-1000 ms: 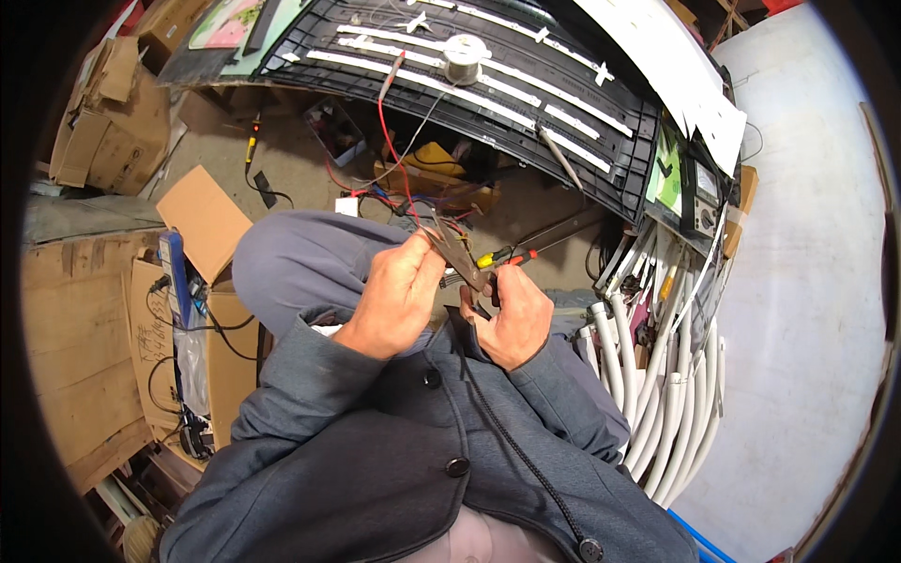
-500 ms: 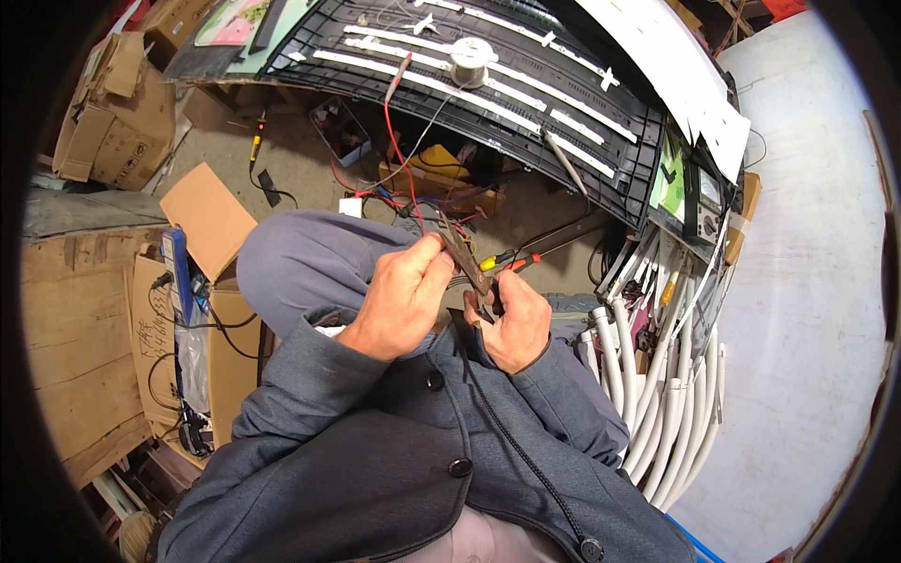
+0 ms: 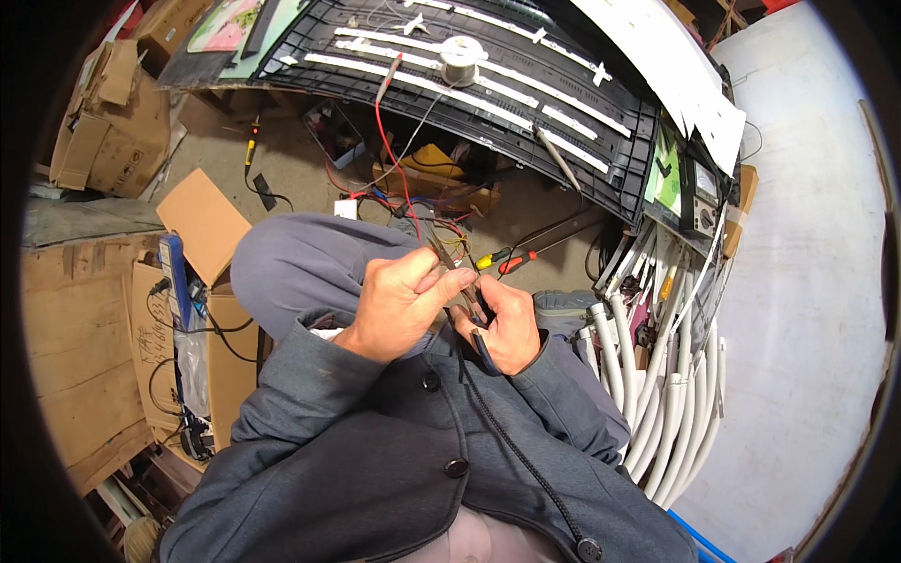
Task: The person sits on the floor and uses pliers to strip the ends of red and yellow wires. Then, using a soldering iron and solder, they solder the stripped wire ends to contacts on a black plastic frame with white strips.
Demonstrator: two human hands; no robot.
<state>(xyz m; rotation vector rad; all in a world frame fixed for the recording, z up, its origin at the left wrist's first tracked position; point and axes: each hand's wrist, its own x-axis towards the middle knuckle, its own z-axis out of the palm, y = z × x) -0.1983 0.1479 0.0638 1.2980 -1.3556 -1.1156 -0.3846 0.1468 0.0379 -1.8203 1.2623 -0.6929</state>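
Both of my hands meet in front of my chest, closed round a narrow, dark flat strip (image 3: 439,250). Its exact kind is unclear. My left hand (image 3: 399,300) pinches it, and the thumb reaches across to its face. At its lower end, the fingers of my right hand (image 3: 504,324) are curled round it. A short black piece (image 3: 483,351) sticks out below the right fingers; I cannot tell whether it belongs to the strip. A black jacket cord (image 3: 516,432) hangs below the hands.
Ahead lies a black panel (image 3: 497,155) with white LED strips, a wire spool (image 3: 460,61), a red test lead (image 3: 387,103) and a soldering iron (image 3: 558,155). Screwdrivers (image 3: 519,263) rest on the floor. White tubes (image 3: 676,432) stand at right, an opened cardboard box (image 3: 230,366) at left.
The strip has turned more edge-on and sits lower between the hands. My left thumb has moved onto it, and my right hand has come slightly left, closer to the left one.
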